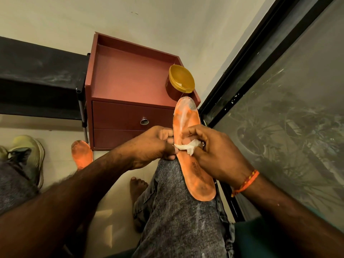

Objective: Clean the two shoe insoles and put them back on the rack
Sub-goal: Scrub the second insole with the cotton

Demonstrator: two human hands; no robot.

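Braced along a grey-jeaned knee (178, 211) for support: long orange foam insole (186, 125), left hand (152, 146) pinching its edge steady, right hand (214, 151) gripping a crumpled white wipe (188, 147) against it.

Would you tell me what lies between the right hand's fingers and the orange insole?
In the head view, a crumpled white wipe sits between the right hand and orange insole.

An orange insole (191, 146) lies lengthwise along the person's grey-trousered right thigh (182, 211), toe toward twelve o'clock. The left hand (152, 146) pinches its edge at nine o'clock; the right hand (216, 151) presses a crumpled white wipe (188, 148) onto its middle. A second orange insole (81, 153) rests on the floor at nine o'clock, near a pale green shoe (28, 151). Toward twelve, a red drawer cabinet (130, 79) carries a yellow-lidded tub (180, 81), beside a black rack (41, 77).
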